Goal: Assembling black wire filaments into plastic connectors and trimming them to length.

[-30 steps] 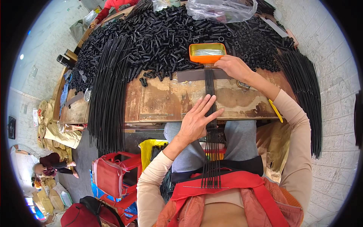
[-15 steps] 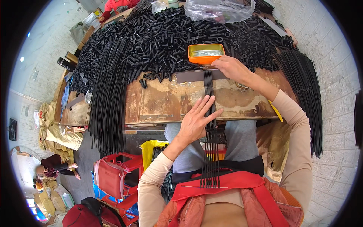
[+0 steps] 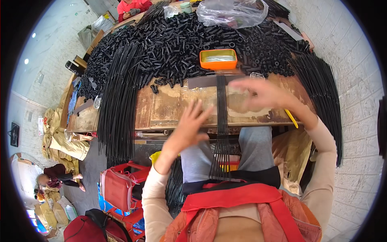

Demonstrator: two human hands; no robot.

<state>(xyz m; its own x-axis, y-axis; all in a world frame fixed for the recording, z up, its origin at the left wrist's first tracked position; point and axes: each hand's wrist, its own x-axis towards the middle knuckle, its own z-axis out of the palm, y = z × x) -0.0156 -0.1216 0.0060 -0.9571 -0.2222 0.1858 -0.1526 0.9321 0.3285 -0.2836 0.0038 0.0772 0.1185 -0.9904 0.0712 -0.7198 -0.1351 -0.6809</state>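
Observation:
A flat row of thin black rods [image 3: 222, 109] lies side by side from the worktable down over its front edge to my lap. Their far ends cross a dark flat strip [image 3: 201, 82] on the wood. My left hand [image 3: 186, 128], blurred by motion, is raised left of the rods with its fingers spread and nothing in them. Right of the row, my right hand [image 3: 264, 94] is also smeared; its fingers stretch toward the rods, and I see nothing held. An orange tin [image 3: 218, 65] with thin pale pieces inside stands just beyond the strip.
A wide heap of short black tubular parts [image 3: 173, 44] covers the table's far side. Bundles of long black rods hang over its edge at left [image 3: 119, 109] and right [image 3: 320, 97]. A yellow-handled tool [image 3: 291, 118] lies near the right edge. Another person [image 3: 134, 7] sits beyond the heap.
My left hand has lifted off the rods and moved left. My right hand has left the rods' far ends by the tin and come nearer to me and rightward.

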